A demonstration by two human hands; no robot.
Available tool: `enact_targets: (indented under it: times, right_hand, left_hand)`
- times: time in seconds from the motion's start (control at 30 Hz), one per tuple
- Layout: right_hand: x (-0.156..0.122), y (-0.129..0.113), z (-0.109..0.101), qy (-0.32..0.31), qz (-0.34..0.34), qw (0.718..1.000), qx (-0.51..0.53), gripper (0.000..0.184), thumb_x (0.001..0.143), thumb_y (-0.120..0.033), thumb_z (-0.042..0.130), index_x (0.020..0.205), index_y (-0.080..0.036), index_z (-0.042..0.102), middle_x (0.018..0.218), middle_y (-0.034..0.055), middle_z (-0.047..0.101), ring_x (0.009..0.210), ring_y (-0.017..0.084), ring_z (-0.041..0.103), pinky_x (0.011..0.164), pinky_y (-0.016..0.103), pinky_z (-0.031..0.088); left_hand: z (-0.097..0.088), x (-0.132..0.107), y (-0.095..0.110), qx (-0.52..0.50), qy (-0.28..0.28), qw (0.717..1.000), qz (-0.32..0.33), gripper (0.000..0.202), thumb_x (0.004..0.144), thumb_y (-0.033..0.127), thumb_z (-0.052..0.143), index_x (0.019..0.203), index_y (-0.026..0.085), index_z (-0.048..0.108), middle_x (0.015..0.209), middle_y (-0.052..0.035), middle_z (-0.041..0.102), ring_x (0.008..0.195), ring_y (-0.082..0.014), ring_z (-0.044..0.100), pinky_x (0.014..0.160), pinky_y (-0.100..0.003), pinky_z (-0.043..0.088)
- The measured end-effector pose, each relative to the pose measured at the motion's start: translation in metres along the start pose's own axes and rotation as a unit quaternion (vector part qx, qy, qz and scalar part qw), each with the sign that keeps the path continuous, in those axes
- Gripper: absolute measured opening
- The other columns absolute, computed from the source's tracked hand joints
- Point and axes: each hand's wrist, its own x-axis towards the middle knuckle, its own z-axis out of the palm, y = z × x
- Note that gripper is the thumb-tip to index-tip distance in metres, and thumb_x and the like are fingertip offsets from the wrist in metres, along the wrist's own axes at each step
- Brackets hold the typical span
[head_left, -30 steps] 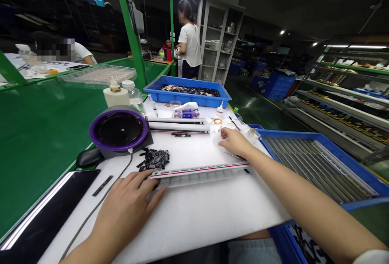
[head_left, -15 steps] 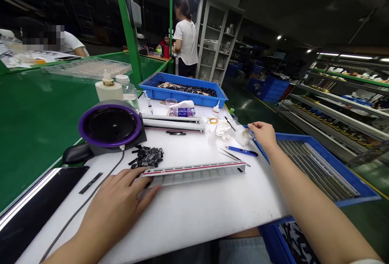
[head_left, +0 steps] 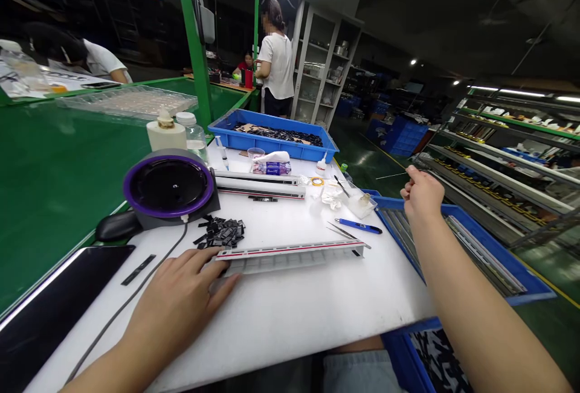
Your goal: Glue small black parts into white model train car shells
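Observation:
My left hand [head_left: 181, 296] grips the near-left end of a white model train car shell [head_left: 290, 254] with a red stripe and a row of dark windows. The shell lies on its side on the white tabletop, its hollow inside toward me. My right hand [head_left: 423, 192] is raised over the blue tray at the right, fingers pinched on a thin pale stick [head_left: 390, 175] that points left. Below and left of that hand stands a small clear dish [head_left: 362, 204]. Tweezers [head_left: 342, 232] and a blue pen-like tool [head_left: 360, 226] lie beyond the shell.
Small black parts [head_left: 222, 232] are heaped beside a purple-rimmed round device [head_left: 170, 185], whose cable runs toward me. Two more train shells [head_left: 260, 191] lie behind. A blue bin [head_left: 272, 146] stands at the back; another blue tray [head_left: 539, 297] is at right. A co-worker [head_left: 277, 58] stands beyond.
My right hand has lifted away from the clear dish, moving right and slightly up, and the thin stick now shows in it. My left hand stays on the train shell.

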Motion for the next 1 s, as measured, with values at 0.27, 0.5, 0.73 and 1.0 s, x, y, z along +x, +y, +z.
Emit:
enact_targets:
  times: [0.27,0.5,0.73,1.0]
  right_hand:
    - [-0.114,-0.076,0.028,-0.081,0.138,0.945,0.286,0.029,0.061,-0.028,0.081,0.067,-0.016,0.055,0.056,-0.0086,0.037,0.045,0.003,0.029,0.035,0.015,0.022]
    - [-0.228,-0.078,0.076,-0.223,0.177,0.922,0.263,0.027,0.072,-0.038,0.078,0.071,-0.017,0.061,0.05,-0.0082,0.036,0.043,0.005,0.028,0.038,0.02,0.023]
    - [-0.282,-0.06,0.099,-0.289,0.089,0.943,0.138,0.027,0.08,-0.043,0.069,0.076,-0.017,0.067,0.051,-0.0066,0.035,0.048,0.009,0.03,0.045,0.024,0.027]
    - [-0.297,-0.052,0.102,-0.292,-0.105,0.949,0.053,0.011,0.086,-0.028,0.063,0.08,-0.02,0.069,0.056,-0.0057,0.041,0.052,0.01,0.04,0.053,0.025,0.035]
  left_hand:
    - [-0.007,0.0,0.008,0.0,-0.009,1.0,-0.011,0.03,0.089,0.042,0.053,0.087,0.019,0.072,0.108,-0.0116,0.069,0.097,-0.029,0.062,0.081,-0.043,0.047]
    - [-0.011,-0.001,0.015,-0.008,-0.015,0.999,-0.038,0.027,0.088,0.041,0.057,0.084,0.019,0.071,0.107,-0.0108,0.069,0.095,-0.0282,0.061,0.079,-0.043,0.048]
    - [-0.012,-0.002,0.016,-0.021,-0.013,0.999,-0.041,0.026,0.087,0.041,0.058,0.086,0.019,0.071,0.105,-0.0108,0.069,0.093,-0.0271,0.06,0.077,-0.042,0.048]
    - [-0.009,-0.002,0.014,-0.027,-0.017,0.998,-0.045,0.024,0.087,0.038,0.057,0.086,0.019,0.071,0.106,-0.0107,0.07,0.095,-0.0279,0.06,0.079,-0.044,0.047]
